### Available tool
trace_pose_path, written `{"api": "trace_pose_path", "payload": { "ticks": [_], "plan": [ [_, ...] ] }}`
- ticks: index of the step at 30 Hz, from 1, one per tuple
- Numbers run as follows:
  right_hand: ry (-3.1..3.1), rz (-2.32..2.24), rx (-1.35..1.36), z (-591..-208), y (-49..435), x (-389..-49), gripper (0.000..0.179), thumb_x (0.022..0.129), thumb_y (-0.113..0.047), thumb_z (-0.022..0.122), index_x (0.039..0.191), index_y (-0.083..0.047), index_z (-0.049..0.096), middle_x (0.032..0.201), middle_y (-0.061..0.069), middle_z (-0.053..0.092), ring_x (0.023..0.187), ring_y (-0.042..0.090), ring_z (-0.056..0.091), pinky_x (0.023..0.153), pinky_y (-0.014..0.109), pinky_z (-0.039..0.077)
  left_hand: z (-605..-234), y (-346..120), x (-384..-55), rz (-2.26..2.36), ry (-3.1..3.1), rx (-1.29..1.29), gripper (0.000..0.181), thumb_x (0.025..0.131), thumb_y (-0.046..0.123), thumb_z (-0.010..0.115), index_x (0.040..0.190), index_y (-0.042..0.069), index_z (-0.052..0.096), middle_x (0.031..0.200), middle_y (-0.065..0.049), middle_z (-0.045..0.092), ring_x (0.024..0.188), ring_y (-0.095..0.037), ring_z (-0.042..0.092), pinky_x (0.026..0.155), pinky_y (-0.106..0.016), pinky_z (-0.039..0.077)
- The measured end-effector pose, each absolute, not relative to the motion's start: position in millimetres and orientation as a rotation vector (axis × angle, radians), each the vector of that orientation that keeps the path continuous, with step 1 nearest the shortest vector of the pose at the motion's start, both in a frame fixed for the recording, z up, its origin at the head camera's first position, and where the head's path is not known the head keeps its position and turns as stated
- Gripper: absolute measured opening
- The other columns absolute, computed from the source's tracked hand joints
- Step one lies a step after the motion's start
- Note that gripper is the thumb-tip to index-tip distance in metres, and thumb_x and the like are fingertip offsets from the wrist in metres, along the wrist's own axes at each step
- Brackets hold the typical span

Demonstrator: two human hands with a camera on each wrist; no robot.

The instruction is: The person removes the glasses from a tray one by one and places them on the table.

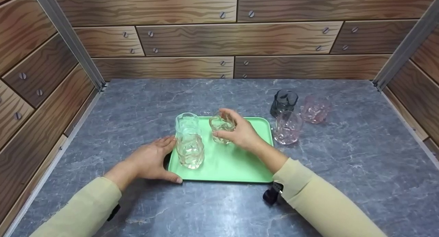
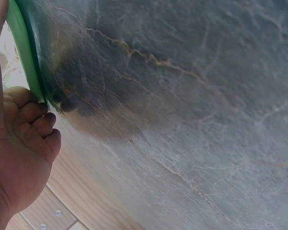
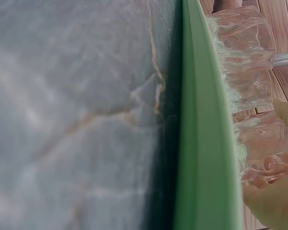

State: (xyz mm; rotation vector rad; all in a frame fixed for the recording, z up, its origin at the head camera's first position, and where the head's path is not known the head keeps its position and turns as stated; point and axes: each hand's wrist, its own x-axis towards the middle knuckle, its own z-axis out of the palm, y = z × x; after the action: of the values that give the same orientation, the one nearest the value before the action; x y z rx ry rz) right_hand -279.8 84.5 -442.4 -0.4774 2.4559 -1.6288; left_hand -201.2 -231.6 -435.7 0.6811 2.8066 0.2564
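My right hand [image 1: 241, 132] holds a wavy, amber-tinted clear glass tumbler [image 1: 223, 135] between thumb and fingers, over the back middle of a light green tray [image 1: 236, 165]. In the right wrist view this tumbler [image 3: 266, 148] appears between finger and thumb. My left hand [image 1: 149, 160] grips the tray at its left side, with the thumb by the front left corner. The left wrist view shows bent fingers [image 2: 36, 117] at the tray's rim [image 2: 25, 48]. Along the tray's left side stand a pale aqua tumbler [image 1: 187, 123] and, before it, a clear tumbler [image 1: 191, 153].
Right of the tray stand a dark grey tumbler [image 1: 284, 103] and two pinkish ones, the nearer [image 1: 288, 129] close to the tray's edge and the farther [image 1: 316, 110] behind it. All rest on a grey marbled tabletop [image 1: 356, 168], with wood-patterned walls [image 1: 205, 39] around it.
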Motion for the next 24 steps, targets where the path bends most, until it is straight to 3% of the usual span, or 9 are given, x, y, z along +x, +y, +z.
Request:
{"api": "trace_pose_path", "payload": {
  "ticks": [24],
  "plan": [
    [2.418,-1.682,-0.518,-426,100,-261,0.088,0.079,-0.028,0.096,0.155,-0.016,0.054,0.148,0.003,0.063,0.138,0.025,0.056,0.119,0.043,0.043,-436,-232,-201,0.263,2.807,0.699,0.141,0.070,0.089,0.074,0.166,-0.003,0.026,0.170,-0.026,0.026,0.157,-0.044,0.027,0.125,-0.059,0.028]
  ]
}}
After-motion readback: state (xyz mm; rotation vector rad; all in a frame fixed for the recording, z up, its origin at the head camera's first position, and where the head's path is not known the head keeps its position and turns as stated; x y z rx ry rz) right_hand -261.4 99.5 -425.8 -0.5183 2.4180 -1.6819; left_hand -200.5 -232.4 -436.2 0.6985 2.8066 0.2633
